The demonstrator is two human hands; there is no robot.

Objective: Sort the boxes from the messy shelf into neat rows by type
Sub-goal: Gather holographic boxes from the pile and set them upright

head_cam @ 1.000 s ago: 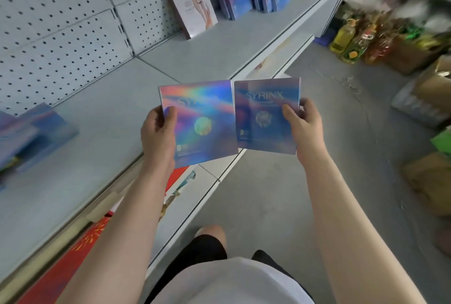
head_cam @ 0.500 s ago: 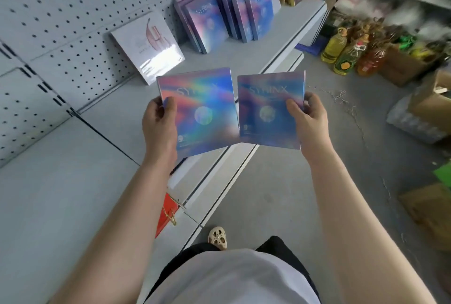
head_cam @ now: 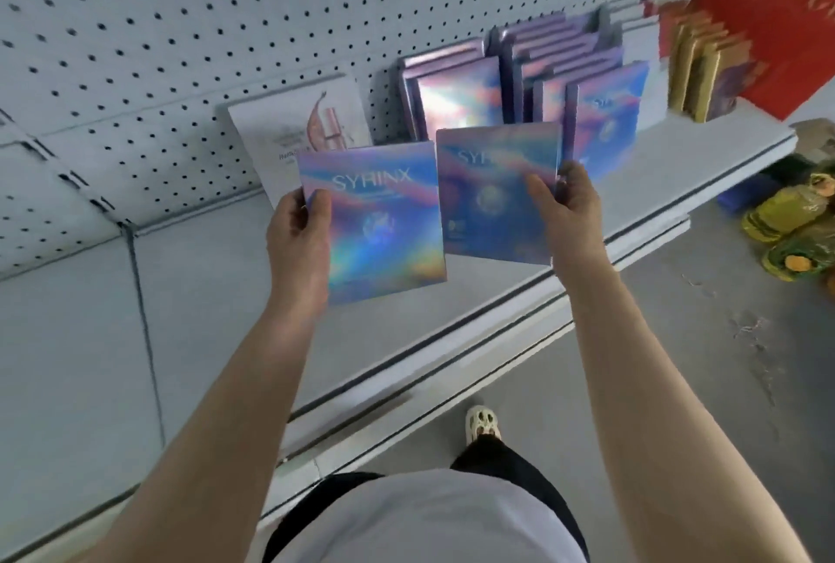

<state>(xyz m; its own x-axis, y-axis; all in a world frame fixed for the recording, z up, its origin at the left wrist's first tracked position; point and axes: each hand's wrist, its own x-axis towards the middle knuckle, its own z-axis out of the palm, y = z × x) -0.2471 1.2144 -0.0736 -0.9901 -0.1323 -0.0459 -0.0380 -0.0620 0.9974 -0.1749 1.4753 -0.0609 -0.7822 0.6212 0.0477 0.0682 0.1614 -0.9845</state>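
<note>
Now the shelf [head_cam: 655, 164] carries two rows of shiny boxes [head_cam: 583, 78] at the back. Left hand [head_cam: 298, 241] pinches one matching box [head_cam: 375, 219], right hand [head_cam: 565, 210] pinches another box [head_cam: 494, 196], both above it. Stand each upright, flush against a row's front. Row depth is hidden; printing is blurred.

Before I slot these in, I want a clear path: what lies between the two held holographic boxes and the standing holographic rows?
Head view: only bare grey shelf lies between both held holographic boxes and the standing holographic rows.
</note>
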